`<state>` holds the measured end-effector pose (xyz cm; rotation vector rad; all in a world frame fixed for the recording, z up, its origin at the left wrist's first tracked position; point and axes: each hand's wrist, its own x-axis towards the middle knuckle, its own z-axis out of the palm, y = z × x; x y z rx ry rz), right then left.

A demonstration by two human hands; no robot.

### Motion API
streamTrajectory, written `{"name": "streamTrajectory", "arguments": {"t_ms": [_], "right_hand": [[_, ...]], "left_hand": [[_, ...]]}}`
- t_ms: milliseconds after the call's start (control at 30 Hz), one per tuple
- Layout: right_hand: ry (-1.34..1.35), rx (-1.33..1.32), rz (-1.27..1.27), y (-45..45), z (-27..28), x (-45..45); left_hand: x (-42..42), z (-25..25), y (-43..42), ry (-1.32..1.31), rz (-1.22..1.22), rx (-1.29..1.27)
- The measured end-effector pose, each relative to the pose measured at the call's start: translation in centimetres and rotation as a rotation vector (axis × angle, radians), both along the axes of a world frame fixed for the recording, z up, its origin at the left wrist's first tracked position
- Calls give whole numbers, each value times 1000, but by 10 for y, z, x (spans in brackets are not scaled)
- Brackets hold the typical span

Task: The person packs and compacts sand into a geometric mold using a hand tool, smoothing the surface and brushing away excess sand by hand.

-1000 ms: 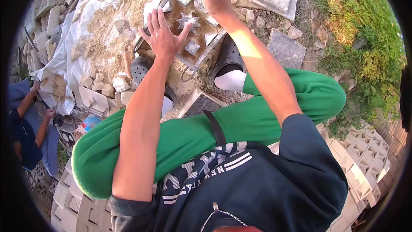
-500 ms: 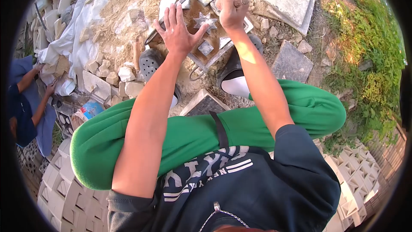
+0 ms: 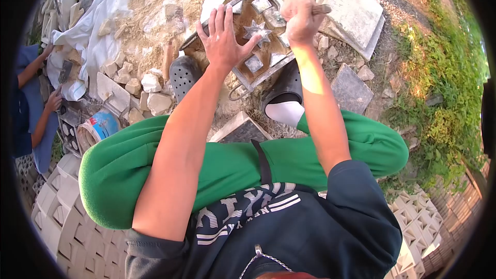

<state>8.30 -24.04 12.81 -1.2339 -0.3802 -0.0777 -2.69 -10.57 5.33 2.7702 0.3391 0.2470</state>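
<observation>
A square metal mold (image 3: 267,76) lies between my feet, with a star-shaped piece (image 3: 257,33) and several diamond- and triangle-shaped pieces set in its brown filling. My left hand (image 3: 222,41) is spread flat, palm down, over the mold's left side; I cannot tell how firmly it presses. At the mold's right corner my right hand (image 3: 301,20) is closed in a fist around a tool with a brown handle end (image 3: 322,9) sticking out to the right. The rest of that tool is hidden by the fist.
Sand (image 3: 150,8) lies on a white sheet (image 3: 88,33), with stones (image 3: 152,82) below it. Flat slabs (image 3: 356,8) lie at the right. At the left, another person's hand (image 3: 53,101) is near a bucket (image 3: 105,124). Pale patterned blocks (image 3: 418,227) stand behind me.
My right hand has shifted slightly and turned, so the handle end shows more. My left hand stays spread over the mold. The whole view has swung a little.
</observation>
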Motion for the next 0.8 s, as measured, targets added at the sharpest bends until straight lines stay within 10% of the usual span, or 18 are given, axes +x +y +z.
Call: {"name": "streamTrajectory", "arguments": {"t_ms": [200, 500, 800], "right_hand": [[132, -55, 149, -14, 21, 4], [-344, -600, 502, -42, 18, 3], [132, -552, 719, -61, 24, 19]], "left_hand": [[0, 0, 1, 11, -3, 27], [-2, 7, 3, 10, 14, -38], [-3, 0, 4, -42, 33, -34]]}}
